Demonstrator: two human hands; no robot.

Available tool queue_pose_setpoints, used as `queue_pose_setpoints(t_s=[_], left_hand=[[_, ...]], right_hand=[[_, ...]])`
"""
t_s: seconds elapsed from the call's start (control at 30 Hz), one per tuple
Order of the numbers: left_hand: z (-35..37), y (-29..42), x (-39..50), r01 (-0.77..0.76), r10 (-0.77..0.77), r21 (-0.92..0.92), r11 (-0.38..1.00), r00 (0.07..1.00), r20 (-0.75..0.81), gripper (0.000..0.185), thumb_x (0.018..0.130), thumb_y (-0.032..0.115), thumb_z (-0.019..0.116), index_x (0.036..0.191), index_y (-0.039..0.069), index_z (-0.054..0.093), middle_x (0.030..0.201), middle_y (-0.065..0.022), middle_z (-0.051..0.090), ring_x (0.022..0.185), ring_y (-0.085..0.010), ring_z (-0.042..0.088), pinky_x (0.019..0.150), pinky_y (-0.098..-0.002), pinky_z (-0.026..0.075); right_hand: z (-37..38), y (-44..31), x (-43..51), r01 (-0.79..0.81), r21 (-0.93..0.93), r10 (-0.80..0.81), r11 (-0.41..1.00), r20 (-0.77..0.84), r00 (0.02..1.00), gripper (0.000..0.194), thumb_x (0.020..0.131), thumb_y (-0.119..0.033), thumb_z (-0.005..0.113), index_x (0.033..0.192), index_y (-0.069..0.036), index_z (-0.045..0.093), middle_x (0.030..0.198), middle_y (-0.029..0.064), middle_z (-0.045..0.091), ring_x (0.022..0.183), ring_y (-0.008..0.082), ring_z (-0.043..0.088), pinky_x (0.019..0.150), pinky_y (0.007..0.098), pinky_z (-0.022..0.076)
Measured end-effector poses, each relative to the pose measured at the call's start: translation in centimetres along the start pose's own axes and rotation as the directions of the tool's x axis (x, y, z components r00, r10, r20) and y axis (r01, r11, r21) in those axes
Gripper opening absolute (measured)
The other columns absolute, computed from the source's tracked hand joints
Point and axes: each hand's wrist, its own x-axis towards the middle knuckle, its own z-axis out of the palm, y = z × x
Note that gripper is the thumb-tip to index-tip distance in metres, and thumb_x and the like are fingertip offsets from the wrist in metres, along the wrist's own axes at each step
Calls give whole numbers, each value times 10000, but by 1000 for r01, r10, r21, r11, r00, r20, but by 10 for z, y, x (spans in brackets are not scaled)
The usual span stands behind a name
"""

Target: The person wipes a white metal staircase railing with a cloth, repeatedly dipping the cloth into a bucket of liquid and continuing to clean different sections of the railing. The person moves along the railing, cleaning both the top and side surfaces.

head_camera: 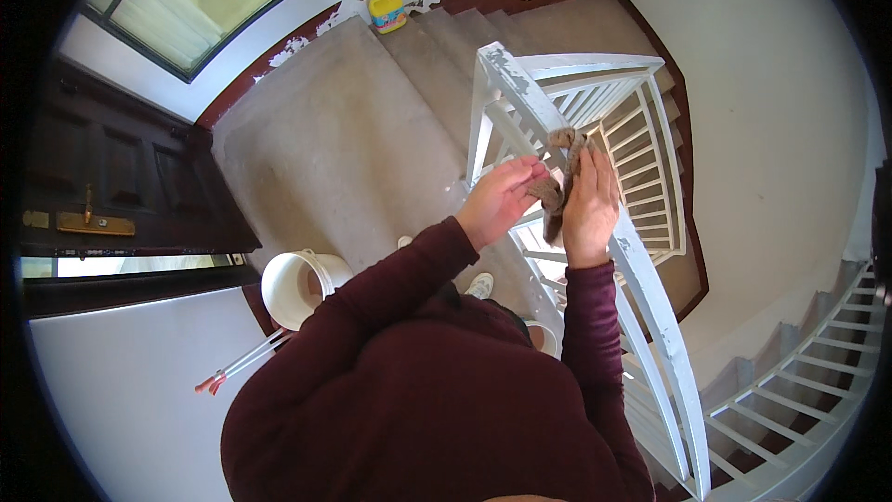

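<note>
A brown cloth, bunched and partly hanging, lies between my two hands over the white painted handrail of the stair railing. My right hand presses flat against the cloth's right side, fingers together and pointing up the picture. At its left, my left hand has its fingers bent at the cloth's lower fold; whether they grip it cannot be told. Paint is worn off the handrail in patches. White balusters run beneath and beyond it.
A white bucket stands on the landing at lower left, and another is by the railing. Long-handled tools lean near the wall. A yellow jug stands by the descending steps. At the left is a dark door.
</note>
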Motion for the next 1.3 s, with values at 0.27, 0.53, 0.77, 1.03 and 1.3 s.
queue_pose_setpoints(t_s=[0.27, 0.53, 0.77, 1.03, 1.3], left_hand=[[-45, 106, -8, -44, 33, -53, 998, 980, -198, 324, 967, 196, 621, 1242, 47, 539, 1222, -102, 596, 1169, -223, 569, 1026, -405, 457], [-104, 178, -43, -59, 57, -37, 998, 997, -42, 558, 999, 519, 494, 1420, 166, 393, 1376, -122, 476, 1263, -302, 496, 1098, -471, 402], [-151, 196, -40, -204, 224, -221, 954, 972, 71, 397, 1045, 448, 432, 1216, 118, 573, 1126, -27, 638, 1004, -150, 625, 849, -330, 519], [-99, 219, -65, -382, 317, -106, 918, 869, -381, 353, 1046, 354, 449, 1231, 84, 582, 1157, -45, 663, 1062, -180, 640, 915, -368, 525], [-98, 205, -100, -578, 414, -35, 815, 624, -662, 427, 1006, 384, 555, 1361, 152, 504, 1278, -34, 526, 1178, -177, 524, 972, -400, 493]], right_hand=[[86, -60, 87, 82, 65, -86, 995, 52, 995, 331, 860, 2, 570, 1188, 9, 611, 1244, 190, 620, 1196, 381, 572, 1035, 472, 440], [110, -226, 73, 9, 718, -236, 696, 218, 947, 223, 861, -154, 657, 1078, -102, 638, 958, 132, 629, 913, 330, 627, 774, 417, 496], [147, -262, 66, -1, 758, -312, 652, 269, 911, 147, 871, -165, 661, 983, -84, 613, 861, 149, 637, 755, 382, 634, 659, 445, 505], [222, -216, 104, -808, 587, -155, 53, 804, 574, 182, 996, -223, 552, 961, -56, 615, 910, 87, 670, 841, 163, 613, 714, 307, 489], [200, -225, 145, -868, 356, -399, -346, 781, 480, 260, 1000, -194, 564, 1204, -34, 540, 1127, 82, 632, 1007, 188, 633, 867, 342, 526]])
